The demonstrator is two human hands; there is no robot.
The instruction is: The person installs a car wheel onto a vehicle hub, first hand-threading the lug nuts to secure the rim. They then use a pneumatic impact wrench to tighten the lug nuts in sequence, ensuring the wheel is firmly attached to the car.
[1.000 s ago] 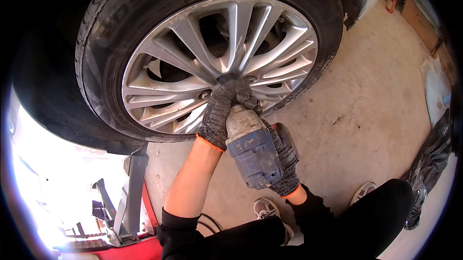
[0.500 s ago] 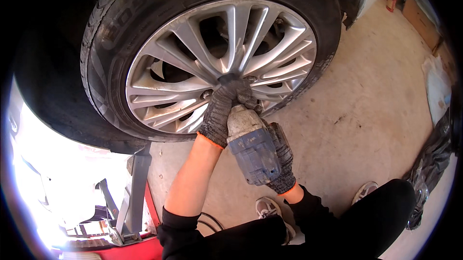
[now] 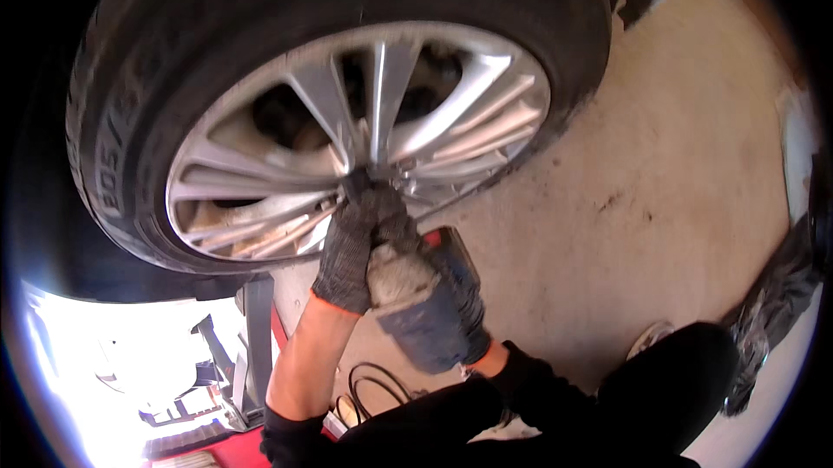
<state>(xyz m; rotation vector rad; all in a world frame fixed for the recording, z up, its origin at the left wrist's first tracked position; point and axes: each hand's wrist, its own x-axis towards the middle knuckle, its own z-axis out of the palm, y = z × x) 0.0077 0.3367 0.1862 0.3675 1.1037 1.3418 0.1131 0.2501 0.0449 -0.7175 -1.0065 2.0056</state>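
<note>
A blue impact wrench (image 3: 425, 329) with a worn grey nose is angled up toward the hub of a silver alloy wheel (image 3: 334, 108). My left hand (image 3: 360, 238), in a dark knit glove with an orange cuff, is closed around the front end of the wrench, close to the wheel's centre. The socket is mostly hidden by those fingers. On the wrench's right side my right hand (image 3: 468, 320), gloved alike, wraps the handle, its fingers partly hidden behind the tool. A black tyre (image 3: 130, 173) surrounds the rim. Motion blurs the picture somewhat.
At lower left stands a dark metal support (image 3: 253, 338) beside a red base (image 3: 230, 451). A black hose (image 3: 377, 373) curls near my left forearm. My knee (image 3: 685, 373) and a black plastic bag (image 3: 764, 303) are at the right, on a concrete floor (image 3: 599, 234).
The wheel has turned counter-clockwise, its sidewall lettering moving down the left side. Both hands and the impact wrench sit lower and further left in the picture; the view has shifted too.
</note>
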